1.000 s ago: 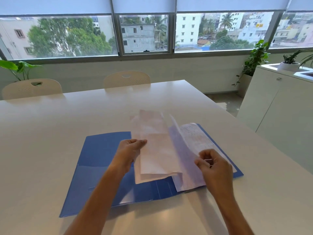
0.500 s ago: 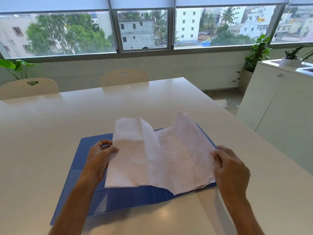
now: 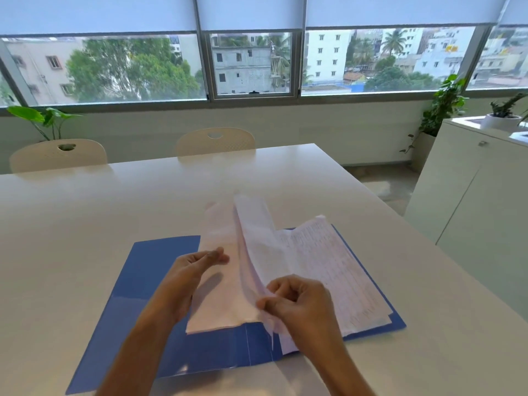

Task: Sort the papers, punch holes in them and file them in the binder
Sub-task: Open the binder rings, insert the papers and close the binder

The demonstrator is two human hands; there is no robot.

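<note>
A blue binder (image 3: 137, 295) lies open and flat on the white table (image 3: 71, 224), near its front edge. A stack of printed papers (image 3: 328, 270) rests on its right half. Several turned sheets (image 3: 225, 241) stand up over the binder's middle, blurred. My left hand (image 3: 194, 270) presses flat against the left face of those raised sheets, fingers straight. My right hand (image 3: 297, 304) pinches the lower edge of a raised sheet between thumb and fingers. No hole punch is in view.
Two cream chairs (image 3: 214, 141) stand at the table's far side under the windows. A white cabinet (image 3: 471, 210) with a potted plant (image 3: 503, 115) on top stands to the right. Leafy plants (image 3: 443, 107) stand in the corners.
The sheet that my right hand held spread out to the right has swung up and leftward. My left hand has moved from the papers' left edge to the raised sheets' face.
</note>
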